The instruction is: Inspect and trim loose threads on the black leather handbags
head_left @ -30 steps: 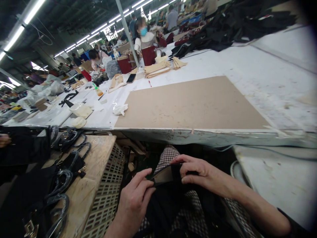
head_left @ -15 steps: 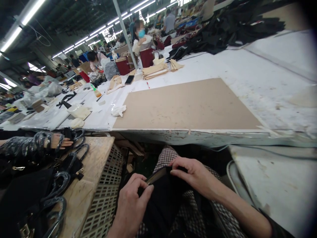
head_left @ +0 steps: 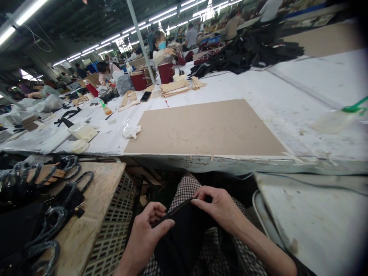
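1. While the R hand [head_left: 215,205] pinches the top edge of a black fabric piece [head_left: 182,230], thumb & fingertips together on it, the L hand [head_left: 145,226] grips the same edge farther left, thumb on the near face, fingers curled behind.
2. Piece's location: over the lap, against checked cloth [head_left: 186,186], on the near side of the counter [head_left: 230,88]. Edge slants, R end higher in view; lower part too dark for detail.
3. Step in hand, prob.: evening or pressing that edge btwn fingertips.
4. Next move, I'd judge, calls for a taut edge btwn both hands & a pinch slid along w/o creasing.
5. L side: black handbags [head_left: 23,226] w/ plastic-wrapped handles [head_left: 57,211] on a wooden board [head_left: 99,188] atop a plastic crate [head_left: 113,216]; co-worker's hand [head_left: 54,174] among the handles.
6. Ahead on counter: brown sheet [head_left: 207,126], crumpled white wad [head_left: 131,132] at its L edge; beyond, red pen [head_left: 166,103], phone [head_left: 145,96], beige strips [head_left: 174,89].
7. Farther out: green-nozzled bottle [head_left: 333,122] far R, black cloth heap [head_left: 241,53], masked co-worker [head_left: 162,57] behind a maroon bag [head_left: 166,73].
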`<state>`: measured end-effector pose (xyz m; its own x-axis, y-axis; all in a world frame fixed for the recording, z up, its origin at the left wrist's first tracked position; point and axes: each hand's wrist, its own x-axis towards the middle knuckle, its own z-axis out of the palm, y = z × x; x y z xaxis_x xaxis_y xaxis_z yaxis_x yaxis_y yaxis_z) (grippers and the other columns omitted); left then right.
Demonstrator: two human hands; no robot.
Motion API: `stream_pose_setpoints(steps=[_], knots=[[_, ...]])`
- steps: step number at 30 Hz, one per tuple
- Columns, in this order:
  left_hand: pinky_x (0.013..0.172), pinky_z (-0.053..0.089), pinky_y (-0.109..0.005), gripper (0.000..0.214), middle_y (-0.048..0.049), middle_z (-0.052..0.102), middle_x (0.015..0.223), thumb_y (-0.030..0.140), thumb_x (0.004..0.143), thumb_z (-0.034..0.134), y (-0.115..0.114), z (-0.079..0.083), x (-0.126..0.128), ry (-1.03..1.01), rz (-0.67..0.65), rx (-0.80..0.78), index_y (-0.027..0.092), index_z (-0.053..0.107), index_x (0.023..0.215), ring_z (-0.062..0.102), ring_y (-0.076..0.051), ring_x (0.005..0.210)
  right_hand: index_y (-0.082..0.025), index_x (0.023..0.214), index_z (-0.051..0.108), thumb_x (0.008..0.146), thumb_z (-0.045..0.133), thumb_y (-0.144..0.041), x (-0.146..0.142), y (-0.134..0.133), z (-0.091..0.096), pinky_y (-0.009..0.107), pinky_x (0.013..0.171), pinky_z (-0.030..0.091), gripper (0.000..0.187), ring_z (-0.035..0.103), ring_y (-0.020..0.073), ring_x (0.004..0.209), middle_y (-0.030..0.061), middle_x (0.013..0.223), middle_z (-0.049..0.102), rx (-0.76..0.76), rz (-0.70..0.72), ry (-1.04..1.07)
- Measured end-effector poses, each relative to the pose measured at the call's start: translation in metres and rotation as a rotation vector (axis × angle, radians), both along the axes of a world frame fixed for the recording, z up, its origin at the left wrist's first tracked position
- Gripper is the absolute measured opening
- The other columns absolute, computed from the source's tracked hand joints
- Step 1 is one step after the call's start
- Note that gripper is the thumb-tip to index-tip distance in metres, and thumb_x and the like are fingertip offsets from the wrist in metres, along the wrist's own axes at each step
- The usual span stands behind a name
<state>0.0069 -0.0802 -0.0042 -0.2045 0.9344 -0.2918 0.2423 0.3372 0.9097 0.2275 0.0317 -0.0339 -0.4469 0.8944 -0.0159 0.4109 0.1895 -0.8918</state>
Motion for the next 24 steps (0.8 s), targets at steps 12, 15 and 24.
stream_pose_setpoints(steps=[12,15,24], knots=[[0.063,0.043,-0.022,0.022,-0.0029,0.069,0.077,0.033,0.075,0.077,0.012,-0.014,-0.009,-0.274,-0.103,-0.134,0.014,0.074,0.085,0.059,-0.014,0.070,-0.021,0.062,0.062,0.080,0.067,-0.032,-0.007,0.001,-0.005,0.030,0.070,0.048,0.021,0.066,0.0205,0.074,0.0001,0.078,0.073,0.009,-0.027,-0.106],[0.056,0.034,-0.019,0.023,0.0018,0.058,0.067,0.033,0.074,0.078,0.021,-0.013,-0.010,-0.278,-0.141,-0.148,0.013,0.068,0.079,0.048,-0.009,0.060,-0.022,0.062,0.062,0.080,0.067,-0.032,-0.009,0.000,-0.006,0.030,0.070,0.048,0.021,0.065,0.0200,0.070,0.0000,0.073,0.072,0.027,-0.025,-0.118],[0.052,0.026,-0.022,0.031,0.0041,0.041,0.066,0.039,0.091,0.051,0.070,-0.004,0.005,0.108,-0.590,-0.149,0.014,0.059,0.073,0.034,-0.010,0.060,-0.021,0.063,0.063,0.079,0.070,-0.027,-0.018,-0.004,-0.005,0.029,0.073,0.046,0.019,0.065,0.0201,0.074,0.0002,0.075,0.072,0.047,-0.060,-0.115]])
